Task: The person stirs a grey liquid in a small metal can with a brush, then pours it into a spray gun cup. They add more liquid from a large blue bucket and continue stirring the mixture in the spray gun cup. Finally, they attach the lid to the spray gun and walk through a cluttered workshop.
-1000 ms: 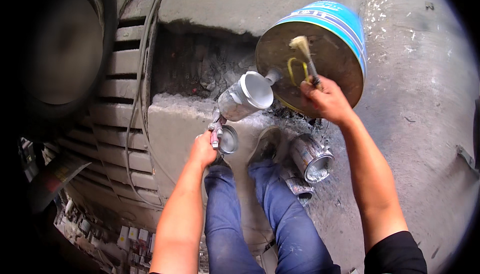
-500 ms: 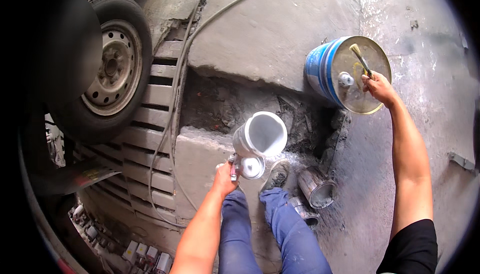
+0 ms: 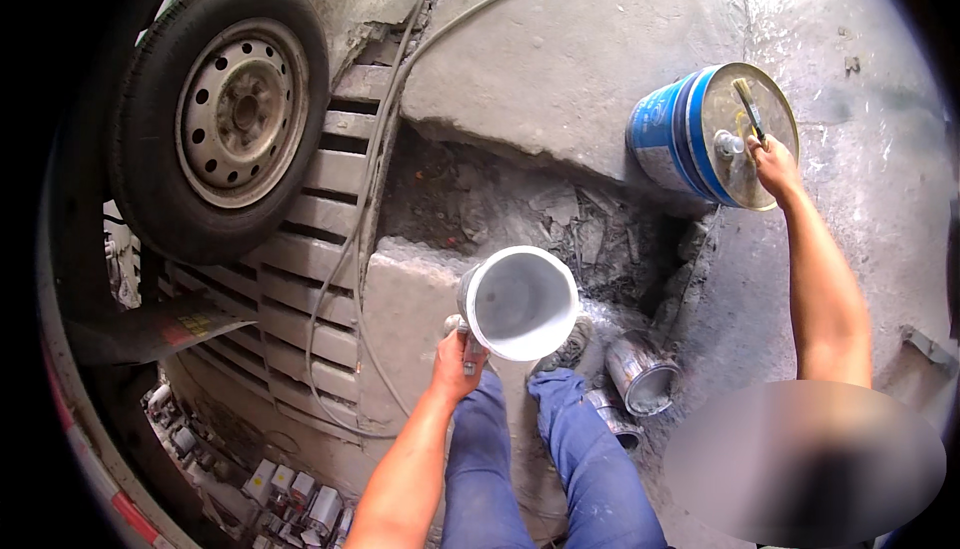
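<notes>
My left hand (image 3: 457,367) is closed round the metal handle of what looks like a spray gun (image 3: 470,351). Right beside it, tilted with its mouth toward me, is an open white cup (image 3: 548,337), grey inside; how it joins the gun is hidden. My right hand (image 3: 776,164) reaches out to the far right and grips a paintbrush (image 3: 755,124), its pale bristles pointing up and away. Behind the brush stands a blue drum (image 3: 665,134) with a dull metal top, on which a whitish cap (image 3: 728,143) sits near my fingers.
Two paint-stained cans (image 3: 643,374) (image 3: 615,419) lie by my feet. A broken pit with rubble (image 3: 580,219) cuts the concrete ahead. Hoses (image 3: 375,149) run along slatted grating (image 3: 325,204) at left, beside a wheel (image 3: 245,109). Small containers (image 3: 290,489) stand lower left.
The white cup has tipped toward me and come slightly nearer, covering the small round silver part seen before. My right hand still holds the brush over the drum. The view has shifted a little.
</notes>
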{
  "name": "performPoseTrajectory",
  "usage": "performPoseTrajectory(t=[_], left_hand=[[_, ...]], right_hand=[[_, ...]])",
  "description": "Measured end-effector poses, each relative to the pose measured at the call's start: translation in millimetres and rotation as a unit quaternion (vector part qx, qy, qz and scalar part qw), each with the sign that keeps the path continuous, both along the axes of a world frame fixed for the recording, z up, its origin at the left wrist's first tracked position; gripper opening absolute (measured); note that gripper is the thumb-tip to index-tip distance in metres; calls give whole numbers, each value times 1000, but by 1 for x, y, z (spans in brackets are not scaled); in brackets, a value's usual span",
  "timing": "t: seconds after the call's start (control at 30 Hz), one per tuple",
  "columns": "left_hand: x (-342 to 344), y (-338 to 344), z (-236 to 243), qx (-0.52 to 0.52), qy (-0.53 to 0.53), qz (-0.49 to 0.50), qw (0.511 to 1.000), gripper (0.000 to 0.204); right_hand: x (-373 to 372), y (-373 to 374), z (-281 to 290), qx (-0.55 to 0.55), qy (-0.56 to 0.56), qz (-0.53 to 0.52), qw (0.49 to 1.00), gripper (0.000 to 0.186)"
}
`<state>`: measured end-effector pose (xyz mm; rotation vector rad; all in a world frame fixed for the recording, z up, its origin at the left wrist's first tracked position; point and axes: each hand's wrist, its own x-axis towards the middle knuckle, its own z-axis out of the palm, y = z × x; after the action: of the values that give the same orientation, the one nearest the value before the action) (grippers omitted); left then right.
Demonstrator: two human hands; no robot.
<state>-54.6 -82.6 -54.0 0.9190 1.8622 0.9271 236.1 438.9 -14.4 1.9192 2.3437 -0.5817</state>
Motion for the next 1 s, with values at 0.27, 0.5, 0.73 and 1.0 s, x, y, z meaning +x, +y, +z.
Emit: performPoseTrajectory(t=[0.27,0.5,0.73,1.0], left_hand=[[4,-3,3,-124,-59,22,990,37],[4,2,6,35,-32,57,997,33],[5,-1,-5,27,-22,53,998,31],[5,-4,-11,7,-19,53,998,30]], right_hand=[[7,-1,16,-73,187,-94,975,40],[-36,-6,50,-90,5,150,985,50],[-33,-7,16,-85,-42,254,962,63],[-43,-2,25,-118,-114,328,930,60]])
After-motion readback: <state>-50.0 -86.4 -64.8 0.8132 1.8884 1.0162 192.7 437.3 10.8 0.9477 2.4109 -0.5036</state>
